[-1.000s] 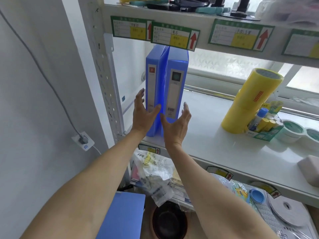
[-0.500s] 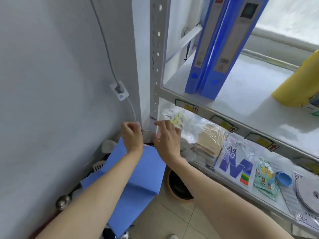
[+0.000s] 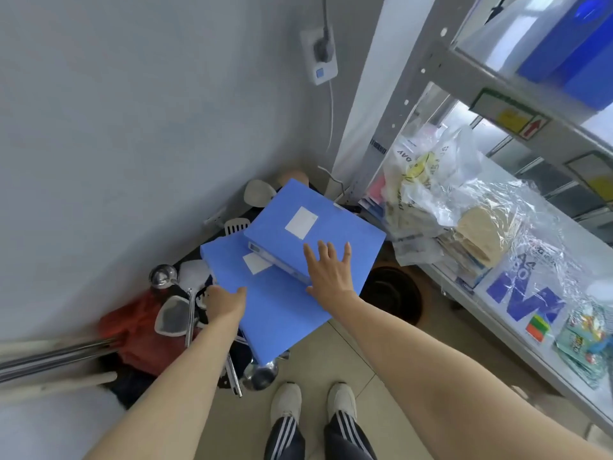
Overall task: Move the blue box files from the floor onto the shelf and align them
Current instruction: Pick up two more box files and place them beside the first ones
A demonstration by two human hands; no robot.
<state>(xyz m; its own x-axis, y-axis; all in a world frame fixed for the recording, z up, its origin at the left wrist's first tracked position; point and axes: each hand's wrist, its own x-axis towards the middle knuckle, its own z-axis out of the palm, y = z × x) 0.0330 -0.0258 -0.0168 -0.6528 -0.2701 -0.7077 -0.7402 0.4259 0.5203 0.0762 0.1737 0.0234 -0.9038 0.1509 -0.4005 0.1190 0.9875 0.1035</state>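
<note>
Two blue box files lie stacked on clutter in the floor corner. The upper file (image 3: 318, 227) has a white label and rests crooked across the lower file (image 3: 278, 307). My right hand (image 3: 328, 273) lies flat with spread fingers on the upper file's near edge. My left hand (image 3: 225, 302) is at the lower file's left edge, thumb on top; its fingers are hidden below. More blue files (image 3: 570, 51) stand on the shelf (image 3: 491, 81) at the top right, mostly cut off.
Ladles and metal utensils (image 3: 175, 313), a red cloth (image 3: 132, 330) and poles crowd the floor at left. A dark round bowl (image 3: 394, 293) sits beside the files. The lower shelf (image 3: 517, 330) holds plastic bags and paper packs. A wall socket (image 3: 320, 58) is above. My shoes (image 3: 311, 403) stand on tile.
My view has dropped from the shelf to the floor. Both hands have moved down from the shelf post onto the stacked files.
</note>
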